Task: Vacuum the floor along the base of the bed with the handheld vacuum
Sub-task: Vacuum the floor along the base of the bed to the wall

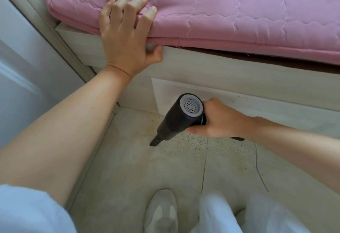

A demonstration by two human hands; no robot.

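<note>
My right hand (219,120) grips the handle of a black handheld vacuum (176,120) with a grey vented rear cap. Its narrow nozzle points down and to the left, with the tip just above the speckled floor (184,161), a short way out from the pale wooden bed base (239,78). My left hand (127,34) rests on the edge of the pink quilted mattress pad (230,11). Its fingers are spread on top and the thumb is hooked under the pad's edge against the bed frame.
A white door or wardrobe panel (24,70) stands at the left, forming a corner with the bed. A thin cable (257,166) lies on the floor at the right. My shoe (161,212) and light trouser leg (230,214) are at the bottom.
</note>
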